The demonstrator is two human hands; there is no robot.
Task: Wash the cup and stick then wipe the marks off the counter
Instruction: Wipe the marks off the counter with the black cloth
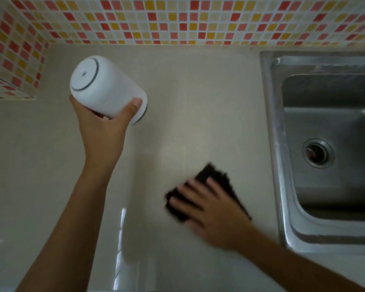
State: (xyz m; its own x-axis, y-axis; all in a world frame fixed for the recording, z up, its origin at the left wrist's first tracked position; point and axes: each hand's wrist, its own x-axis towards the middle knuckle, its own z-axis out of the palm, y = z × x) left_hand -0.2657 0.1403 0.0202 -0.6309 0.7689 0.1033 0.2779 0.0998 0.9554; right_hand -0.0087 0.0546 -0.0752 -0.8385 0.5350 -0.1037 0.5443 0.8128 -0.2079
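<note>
**A:** What's furthest left?

**B:** The left hand (102, 127), its fingers (135, 104) curled round a white cylindrical plastic cup (101, 85). The cup is tipped with its base towards the camera. I cannot tell whether its lower rim touches the pale beige table (188, 102).

**A:** And to the right of those fingers?

**B:** The right hand (215, 209) lies flat, its fingers (190, 192) straight and spread. They grip nothing and press a dark folded cloth (217, 175) onto the table. Beyond them, further right, is the stainless steel sink (325, 123).

**A:** Which step is this?

**B:** Wiping, I'd judge, with the cup held out of the cloth's way. The stick isn't in view, and I can't make out any marks.

**A:** And the next move?

**B:** Probably sweep the cloth towards the cup-holding fingers with even pressure. Then set the cup on a wiped patch.
</note>
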